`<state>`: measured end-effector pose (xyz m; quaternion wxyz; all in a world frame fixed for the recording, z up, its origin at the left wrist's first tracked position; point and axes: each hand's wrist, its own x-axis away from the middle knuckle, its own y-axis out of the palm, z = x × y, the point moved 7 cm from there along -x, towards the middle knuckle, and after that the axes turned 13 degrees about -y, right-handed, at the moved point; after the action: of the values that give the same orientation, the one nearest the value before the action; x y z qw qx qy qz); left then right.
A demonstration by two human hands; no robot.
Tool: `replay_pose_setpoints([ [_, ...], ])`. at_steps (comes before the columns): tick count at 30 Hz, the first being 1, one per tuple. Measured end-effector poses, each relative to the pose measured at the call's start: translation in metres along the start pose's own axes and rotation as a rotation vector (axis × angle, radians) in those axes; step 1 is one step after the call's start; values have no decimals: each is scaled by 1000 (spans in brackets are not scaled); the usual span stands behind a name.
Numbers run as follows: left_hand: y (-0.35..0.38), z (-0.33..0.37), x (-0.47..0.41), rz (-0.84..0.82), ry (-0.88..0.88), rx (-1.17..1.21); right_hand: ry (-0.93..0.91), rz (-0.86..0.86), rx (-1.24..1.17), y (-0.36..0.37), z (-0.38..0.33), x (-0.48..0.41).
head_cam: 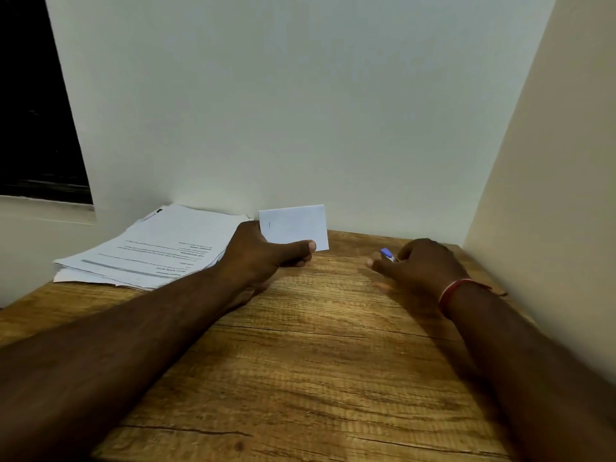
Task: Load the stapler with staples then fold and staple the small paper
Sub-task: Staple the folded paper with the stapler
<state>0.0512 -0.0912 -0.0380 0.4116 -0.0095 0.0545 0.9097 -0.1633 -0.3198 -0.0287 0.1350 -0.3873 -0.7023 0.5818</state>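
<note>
My left hand [263, 253] holds the small folded white paper [295, 226] upright above the far middle of the wooden table [300, 361], thumb across its lower edge. A short dark mark, like a staple, shows near the paper's left edge. My right hand [420, 265] is curled round the small blue and white stapler [387, 254] at the far right of the table; only the stapler's tip sticks out past the fingers. A red thread band circles my right wrist.
A stack of printed sheets [150, 248] lies at the table's far left against the pale wall [300, 111]. A beige side wall [550, 195] rises close along the table's right edge. A dark window [33, 111] is at the upper left.
</note>
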Motion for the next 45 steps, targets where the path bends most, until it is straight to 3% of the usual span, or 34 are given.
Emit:
replay_pose_setpoints([
  [3,-3,0,-2,9,6,12,-55,-113,51,4,-9,4],
  [8,-4,-1,-5,12,2,30,-151,-39,-141,8,-30,12],
  [12,-2,0,-4,15,2,53,-186,-16,-754,17,-65,26],
  [18,1,3,-1,7,11,79,-109,-158,-1040,34,-91,43],
  [23,5,3,1,-21,17,71,-56,-183,-1606,43,-103,42],
  [33,5,5,1,-23,55,58,-270,-153,-1517,42,-106,41],
  [40,5,8,4,-10,76,58,-429,48,-1130,20,-107,48],
  [45,2,4,0,48,73,84,-460,153,-1104,12,-113,49],
])
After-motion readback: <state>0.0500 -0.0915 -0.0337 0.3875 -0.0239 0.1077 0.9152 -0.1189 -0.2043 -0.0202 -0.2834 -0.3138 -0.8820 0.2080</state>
